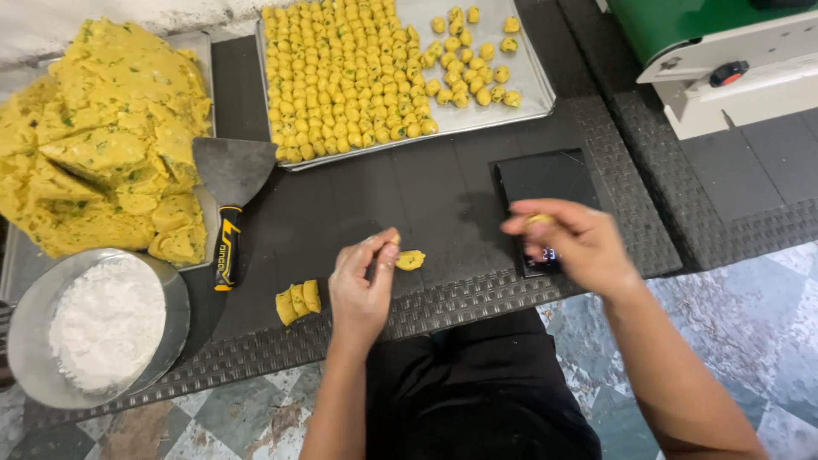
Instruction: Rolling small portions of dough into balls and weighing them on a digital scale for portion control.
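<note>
Far to the left of my fingers I see a metal bowl of white flour (106, 324), and behind it a big heap of yellow dough flecked with green (102, 136) on a tray. A scraper with a black and yellow handle (228, 204) lies on the dark tabletop (341, 204), up and left of my left hand. Just left of that hand sits a small cut block of dough (297, 301). My left hand (362, 285) has its fingers (388, 250) pinched together on a bit of dough, and a small dough piece (410, 260) lies on the tabletop just right of those fingertips. Well beyond them a metal tray (528, 77) carries rows of little dough balls. My right hand (575, 243) hovers over a black scale (545, 183), fingers closed on a small dough ball (538, 220)
</note>
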